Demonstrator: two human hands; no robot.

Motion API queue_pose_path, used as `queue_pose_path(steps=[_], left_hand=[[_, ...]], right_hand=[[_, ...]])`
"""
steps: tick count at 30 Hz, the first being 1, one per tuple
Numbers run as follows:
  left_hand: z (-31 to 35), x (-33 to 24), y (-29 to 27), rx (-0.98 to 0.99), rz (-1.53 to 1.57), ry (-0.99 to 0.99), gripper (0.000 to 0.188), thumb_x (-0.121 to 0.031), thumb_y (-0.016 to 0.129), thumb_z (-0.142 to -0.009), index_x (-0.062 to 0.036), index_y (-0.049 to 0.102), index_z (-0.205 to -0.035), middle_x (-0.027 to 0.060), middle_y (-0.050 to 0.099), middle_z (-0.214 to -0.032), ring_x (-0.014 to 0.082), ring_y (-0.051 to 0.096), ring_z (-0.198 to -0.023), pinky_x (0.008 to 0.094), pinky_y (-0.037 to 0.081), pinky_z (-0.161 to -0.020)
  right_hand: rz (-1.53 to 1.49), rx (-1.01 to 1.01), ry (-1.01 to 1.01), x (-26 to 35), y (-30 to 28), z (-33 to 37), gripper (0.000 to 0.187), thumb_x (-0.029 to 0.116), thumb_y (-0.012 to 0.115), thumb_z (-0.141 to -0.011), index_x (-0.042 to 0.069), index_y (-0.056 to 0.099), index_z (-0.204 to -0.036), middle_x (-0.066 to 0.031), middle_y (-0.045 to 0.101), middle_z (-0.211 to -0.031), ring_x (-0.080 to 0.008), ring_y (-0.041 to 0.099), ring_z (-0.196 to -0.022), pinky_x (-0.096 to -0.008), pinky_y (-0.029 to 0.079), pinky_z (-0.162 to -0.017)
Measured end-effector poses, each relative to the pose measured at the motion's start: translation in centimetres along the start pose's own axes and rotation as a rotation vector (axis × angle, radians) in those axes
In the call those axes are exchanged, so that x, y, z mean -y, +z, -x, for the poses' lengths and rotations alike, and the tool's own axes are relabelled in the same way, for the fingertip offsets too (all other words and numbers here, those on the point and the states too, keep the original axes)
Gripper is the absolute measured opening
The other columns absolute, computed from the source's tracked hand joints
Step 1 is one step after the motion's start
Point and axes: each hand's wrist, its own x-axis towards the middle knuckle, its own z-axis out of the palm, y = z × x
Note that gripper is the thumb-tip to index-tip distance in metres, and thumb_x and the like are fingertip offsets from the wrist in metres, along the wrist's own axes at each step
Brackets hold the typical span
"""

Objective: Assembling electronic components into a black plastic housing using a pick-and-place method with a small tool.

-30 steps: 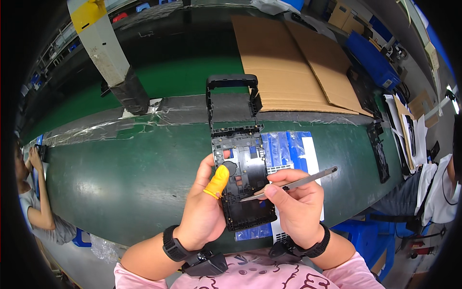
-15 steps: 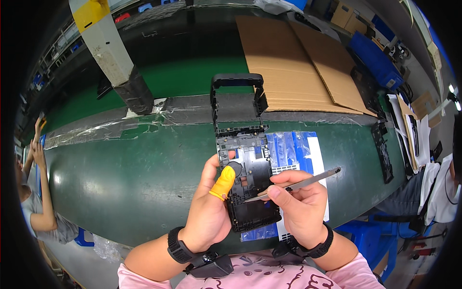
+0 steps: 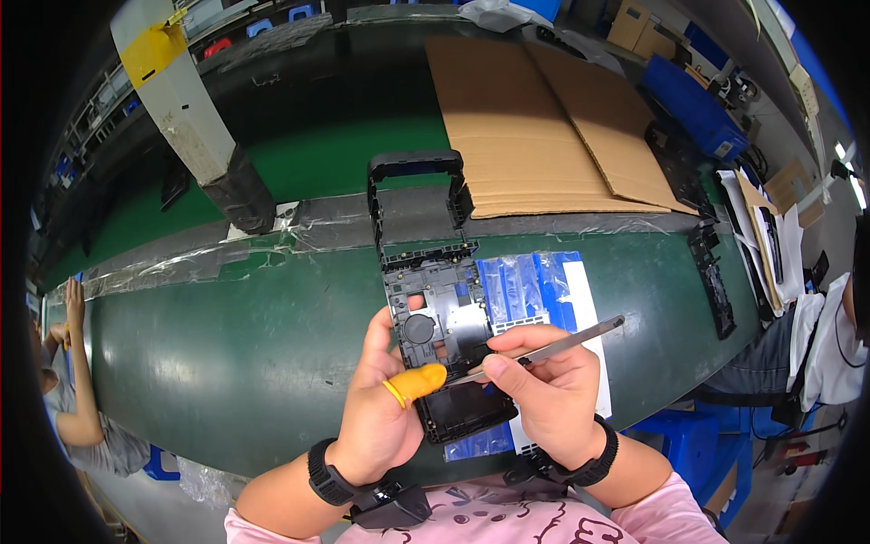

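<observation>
My left hand (image 3: 373, 412) grips the left side of a black plastic device housing (image 3: 447, 292), fingers behind it. A yellow finger cot (image 3: 417, 384) covers the thumb, which lies over the housing beside the tool's tip. On the housing's face is a round dark disc (image 3: 419, 329). At the far end a frame-like black section (image 3: 415, 167) extends away from me. My right hand (image 3: 560, 394) pinches grey metal tweezers (image 3: 573, 342) between thumb and fingers. Their tip meets the lower middle of the housing, partly hidden by the thumb.
Under the housing lie blue and clear plastic bags (image 3: 521, 281) on the green table (image 3: 254, 335). Cardboard sheets (image 3: 517, 118) lie beyond, near a taped post (image 3: 186, 100). A black plastic part (image 3: 711, 281) rests at the right. Another person's hand (image 3: 75, 304) shows at the left edge.
My left thumb has moved off the round disc, down toward the tweezers' tip, uncovering the disc. The housing and both hands appear slightly further left as the whole view shifts.
</observation>
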Motion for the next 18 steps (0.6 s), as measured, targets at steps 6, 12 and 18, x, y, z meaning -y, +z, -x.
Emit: queue_pose_path(steps=[6, 12, 18], left_hand=[[-0.2, 0.0, 0.2, 0.070, -0.099, 0.013, 0.078, 0.022, 0.045, -0.064, -0.0132, 0.027, -0.132, 0.0120, 0.044, -0.122, 0.0213, 0.048, -0.110, 0.0326, 0.043, -0.089], [-0.2, -0.9, 0.3, 0.075, -0.066, 0.174, 0.074, 0.013, 0.057, -0.066, -0.0110, 0.028, -0.131, 0.0103, 0.045, -0.123, 0.0225, 0.050, -0.108, 0.0353, 0.044, -0.089], [-1.2, -1.1, -0.3, -0.124, 0.034, 0.235, 0.035, -0.016, 0.051, -0.089, -0.0105, 0.039, -0.122, 0.0075, 0.052, -0.114, 0.0191, 0.053, -0.104, 0.0354, 0.046, -0.087]], right_hand=[[0.021, -0.041, -0.010, 0.8, 0.1, 0.0, 0.018, -0.004, 0.060, -0.080, -0.004, 0.058, -0.098, -0.0058, 0.061, -0.080, -0.0077, 0.059, -0.070, -0.0190, 0.047, -0.062], [-0.057, -0.180, 0.010, 3.2, -4.5, -2.7, 0.014, 0.001, 0.061, -0.079, -0.001, 0.057, -0.092, -0.0054, 0.060, -0.072, -0.0063, 0.053, -0.056, -0.0188, 0.042, -0.052], [0.160, -0.220, 0.159, -0.1, -6.5, -4.0, 0.016, 0.000, 0.063, -0.078, -0.002, 0.056, -0.093, -0.0047, 0.061, -0.073, -0.0070, 0.058, -0.059, -0.0170, 0.039, -0.048]])
